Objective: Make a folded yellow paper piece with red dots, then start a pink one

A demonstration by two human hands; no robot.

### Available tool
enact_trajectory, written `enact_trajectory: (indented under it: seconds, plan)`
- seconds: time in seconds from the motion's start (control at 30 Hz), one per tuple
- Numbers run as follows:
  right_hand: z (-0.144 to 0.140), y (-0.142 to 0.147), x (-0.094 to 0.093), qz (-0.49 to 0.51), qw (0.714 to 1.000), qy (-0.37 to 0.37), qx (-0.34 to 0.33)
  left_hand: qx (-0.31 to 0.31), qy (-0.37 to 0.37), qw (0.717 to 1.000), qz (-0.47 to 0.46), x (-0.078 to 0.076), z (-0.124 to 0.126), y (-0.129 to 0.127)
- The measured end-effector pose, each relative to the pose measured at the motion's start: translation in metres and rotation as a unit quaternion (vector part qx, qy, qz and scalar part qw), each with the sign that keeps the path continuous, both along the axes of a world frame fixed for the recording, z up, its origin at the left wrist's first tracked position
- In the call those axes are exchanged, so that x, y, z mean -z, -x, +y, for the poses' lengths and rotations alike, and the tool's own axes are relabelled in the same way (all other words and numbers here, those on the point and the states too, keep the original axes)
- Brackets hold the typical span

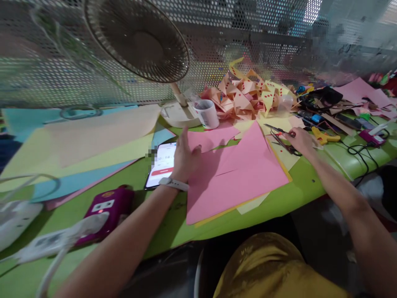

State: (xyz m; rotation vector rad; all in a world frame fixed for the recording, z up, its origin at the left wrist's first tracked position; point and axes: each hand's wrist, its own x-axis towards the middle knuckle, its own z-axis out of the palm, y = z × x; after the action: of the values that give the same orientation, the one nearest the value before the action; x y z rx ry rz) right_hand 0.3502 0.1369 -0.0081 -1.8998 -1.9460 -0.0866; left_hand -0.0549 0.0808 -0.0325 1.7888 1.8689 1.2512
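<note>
My left hand [185,159], with a pale band on its wrist, is at the left edge of a pink paper sheet [238,174]. Its fingers are extended and the thumb is apart. Partly behind it lies a lit phone [159,165]. On the right, my right hand [301,140] has its fingers closed on a thin dark pointed tool [277,129]; its exact kind is unclear. Right under that tool is a pair of scissors [283,144]. The pink sheet has a short slit and a notched top edge, with yellow paper [245,205] showing beneath.
A fan [139,41] and a white mug [207,114] stand at the back, beside a heap of folded paper pieces [245,95]. Large coloured sheets [80,140] lie left. A purple power adapter [107,211] sits front left. A yellow glue gun [325,135] and cables [359,151] lie right.
</note>
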Motion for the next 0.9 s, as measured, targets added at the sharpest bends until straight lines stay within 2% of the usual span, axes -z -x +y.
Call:
enact_trajectory:
  seconds: [0.17, 0.23, 0.33, 0.4, 0.5, 0.53, 0.63, 0.7, 0.77, 0.9]
  plan:
    - [-0.005, 0.001, 0.0, -0.058, 0.997, -0.037, -0.026, 0.058, -0.034, 0.984, 0.164, -0.007, -0.013, -0.01]
    - [-0.006, 0.005, -0.004, -0.061, 0.994, -0.049, -0.072, 0.048, -0.068, 0.978, 0.191, -0.009, -0.018, -0.016]
    - [-0.002, 0.024, -0.013, -0.061, 0.979, -0.046, -0.188, 0.049, -0.091, 0.971, 0.216, -0.01, -0.023, -0.026]
    - [0.005, 0.046, -0.018, -0.081, 0.954, -0.025, -0.287, 0.093, -0.076, 0.963, 0.241, -0.007, -0.023, -0.032]
    - [0.018, 0.09, -0.023, -0.13, 0.896, 0.02, -0.424, 0.178, -0.039, 0.946, 0.267, -0.001, -0.023, -0.034]
    - [0.023, 0.105, -0.024, -0.148, 0.88, 0.031, -0.451, 0.197, -0.034, 0.941, 0.272, 0.0, -0.023, -0.034]
    - [0.033, 0.14, -0.024, -0.223, 0.846, 0.056, -0.481, 0.223, -0.037, 0.931, 0.288, 0.0, -0.026, -0.032]
    - [0.036, 0.153, -0.025, -0.267, 0.833, 0.057, -0.481, 0.228, -0.04, 0.928, 0.292, -0.002, -0.029, -0.03]
    - [0.038, 0.156, -0.028, -0.28, 0.832, 0.04, -0.477, 0.229, -0.038, 0.929, 0.289, -0.003, -0.03, -0.03]
    - [0.036, 0.149, -0.04, -0.243, 0.842, 0.022, -0.481, 0.22, -0.033, 0.937, 0.27, 0.0, -0.03, -0.033]
